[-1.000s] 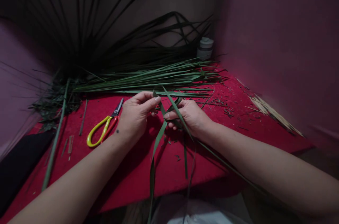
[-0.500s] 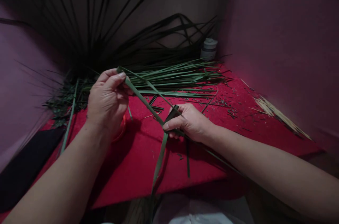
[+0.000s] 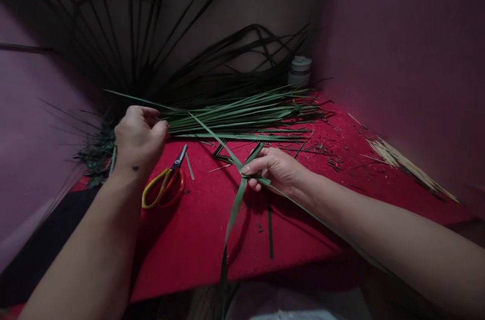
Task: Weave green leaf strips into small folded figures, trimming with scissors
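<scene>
My right hand (image 3: 271,171) pinches a folded palm-leaf strip (image 3: 237,199) between thumb and fingers. A folded loop stands up above the thumb, and a short flat end sticks out below the fingers. One long tail hangs down over the table's front edge, another slants up toward the far left, and a thin one trails under my right forearm. My left hand (image 3: 140,133) is raised at the left, its thumb and fingers curved and apart, with nothing visible in it. Beneath it to the right lie scissors (image 3: 166,183) with yellow and red handles.
A pile of long green leaves (image 3: 242,113) lies across the back of the red-covered table (image 3: 189,249). Pale thin sticks (image 3: 409,163) lie at the right among leaf scraps. A white lidded container (image 3: 299,70) stands at the back; a black item (image 3: 49,234) lies at left.
My left hand has let go of the leaf strip and moved left, uncovering the scissors. The strip's looped part has straightened into a slanting tail. My right hand keeps its pinch.
</scene>
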### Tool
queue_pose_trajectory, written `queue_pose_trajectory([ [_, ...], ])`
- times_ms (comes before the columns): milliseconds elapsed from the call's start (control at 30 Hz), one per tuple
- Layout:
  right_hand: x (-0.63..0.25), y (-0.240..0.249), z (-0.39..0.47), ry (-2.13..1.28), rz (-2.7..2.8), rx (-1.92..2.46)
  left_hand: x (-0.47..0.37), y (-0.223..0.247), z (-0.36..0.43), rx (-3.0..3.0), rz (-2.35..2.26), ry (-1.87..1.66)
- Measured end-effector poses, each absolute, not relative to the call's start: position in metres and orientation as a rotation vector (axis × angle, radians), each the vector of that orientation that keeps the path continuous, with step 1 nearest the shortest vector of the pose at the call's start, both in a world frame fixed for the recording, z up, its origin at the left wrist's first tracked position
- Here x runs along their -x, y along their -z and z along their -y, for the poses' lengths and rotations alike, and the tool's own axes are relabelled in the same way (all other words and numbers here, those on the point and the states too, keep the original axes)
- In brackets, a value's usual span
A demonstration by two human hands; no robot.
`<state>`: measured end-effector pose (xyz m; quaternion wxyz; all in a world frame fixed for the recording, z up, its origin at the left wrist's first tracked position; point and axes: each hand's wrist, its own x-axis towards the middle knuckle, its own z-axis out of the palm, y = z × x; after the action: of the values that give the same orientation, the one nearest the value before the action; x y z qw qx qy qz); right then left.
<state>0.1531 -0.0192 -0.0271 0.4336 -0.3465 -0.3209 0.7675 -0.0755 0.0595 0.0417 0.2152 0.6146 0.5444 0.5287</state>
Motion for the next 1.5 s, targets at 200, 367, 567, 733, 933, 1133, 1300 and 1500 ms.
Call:
queue_pose_trajectory([
  [200,-0.155,0.027,0.016,-1.952,0.753,0.83,0.043,-0.022,-0.041,-2.503,-1.117,-0.985],
  [367,-0.154,0.024,0.017,-1.99,0.787,0.808,0.033,-0.001,-0.047,-2.791,-1.066,-0.986],
  [567,-0.156,0.023,0.017,-1.896,0.807,0.849,0.047,-0.016,-0.047,-2.817,-1.086,-1.171],
  [733,-0.158,0.018,0.016,-1.75,0.747,0.869,0.051,-0.044,-0.018,-3.005,-1.324,-1.166],
  [933,-0.157,0.014,0.016,-1.675,0.745,0.737,0.022,-0.04,0.013,-2.468,-1.145,-0.923],
  [1133,-0.156,0.017,0.014,-1.669,0.767,0.602,0.006,-0.03,0.017,-1.867,-1.168,-0.991],
  [1300,-0.155,0.018,0.014,-1.653,0.794,0.624,0.0,-0.03,0.02,-2.011,-1.183,-1.083],
  [1500,-0.153,0.017,0.016,-1.675,0.789,0.596,-0.006,-0.026,0.023,-1.951,-1.238,-1.189],
])
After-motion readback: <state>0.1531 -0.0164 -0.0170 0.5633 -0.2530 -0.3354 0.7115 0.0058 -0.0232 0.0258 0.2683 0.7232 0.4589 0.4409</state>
